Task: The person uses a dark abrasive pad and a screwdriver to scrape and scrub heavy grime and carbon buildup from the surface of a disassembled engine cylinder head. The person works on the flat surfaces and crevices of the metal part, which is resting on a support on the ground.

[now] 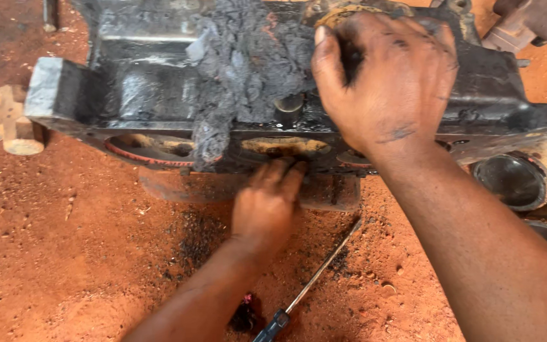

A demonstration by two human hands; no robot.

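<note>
A grimy dark metal engine block (153, 88) lies on red dirt, its near face showing round cylinder openings. A dirty grey rag (242, 69) is draped over its top and hangs down the front. My right hand (384, 79) rests palm down on the top of the block, fingers spread beside the rag. My left hand (267, 202) reaches under the front edge, fingertips pressed against the middle opening (284, 147). Neither hand holds a tool.
A screwdriver (311, 285) with a blue-black handle lies on the red dirt ground (64, 253) near my left forearm. Yellowish metal cylinder sleeves (527, 174) lie at the right. Pale stone or metal pieces (11, 123) sit at the left.
</note>
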